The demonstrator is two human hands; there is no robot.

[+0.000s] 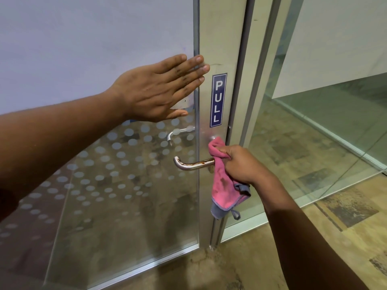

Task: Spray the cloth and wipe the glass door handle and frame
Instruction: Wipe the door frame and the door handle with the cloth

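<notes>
My right hand [240, 164] bunches the pink microfibre cloth [222, 185] against the base of the rust-streaked steel lever handle [192, 165]; above that handle, my left hand [155, 91] presses flat, fingers straight, steadying the glass door [104, 185].

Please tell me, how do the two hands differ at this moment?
The left hand lies flat with straight fingers on the glass door and its frame; the right hand is curled around the pink cloth. The left hand is above the handle; the right is beside it. Both are bare.
</notes>
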